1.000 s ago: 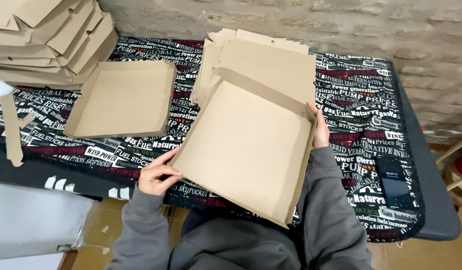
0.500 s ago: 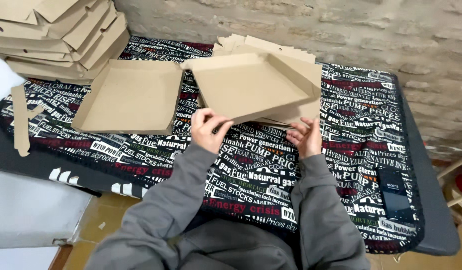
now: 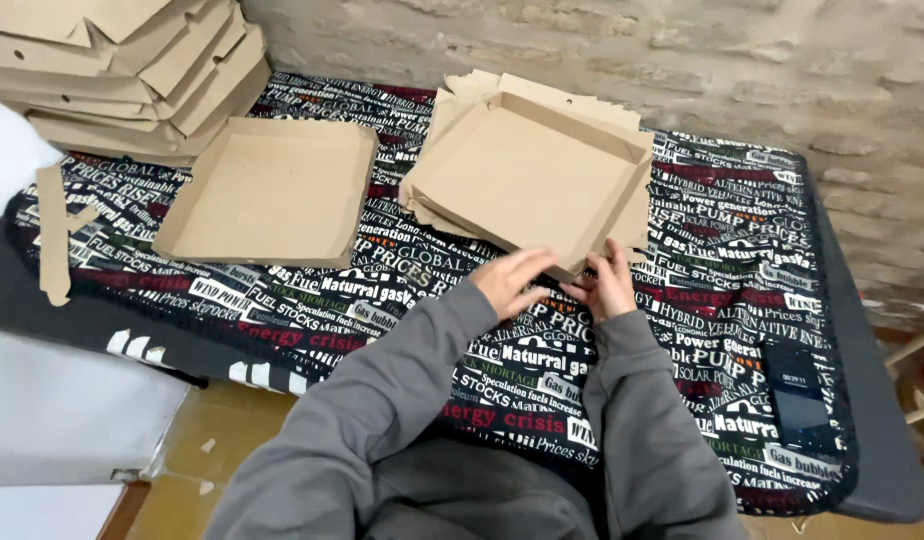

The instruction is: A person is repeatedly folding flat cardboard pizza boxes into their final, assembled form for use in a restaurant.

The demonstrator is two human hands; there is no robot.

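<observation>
From the head camera, a table [image 3: 882,470] covered by a printed cloth [image 3: 682,330] runs up to a stone wall [image 3: 682,50] at twelve o'clock. The cloth hangs over the near edge at six o'clock, and the grey table rim shows bare at three to four o'clock.

A folded cardboard tray [image 3: 527,175] sits at the centre of the table, tilted on top of a pile of flat cardboard sheets [image 3: 462,95] that pokes out behind it at eleven to twelve o'clock. The left hand [image 3: 512,283] and right hand [image 3: 610,285] meet at the tray's near corner, at six o'clock from it. The left fingers lie over the corner edge; the right fingers curl against the same edge. Both press on the corner, though how tightly they pinch it cannot be told.

The tray is plain brown, square, with shallow upright walls and an open top.

A second open tray [image 3: 272,195] lies at nine o'clock from the first, a strip of cloth between them. A stack of closed boxes [image 3: 122,70] fills the ten o'clock corner. A cardboard strip [image 3: 52,235] lies at the left edge. A dark phone [image 3: 797,395] rests at four o'clock, near the right rim. Bare cloth lies open between the hands and the near edge.
</observation>
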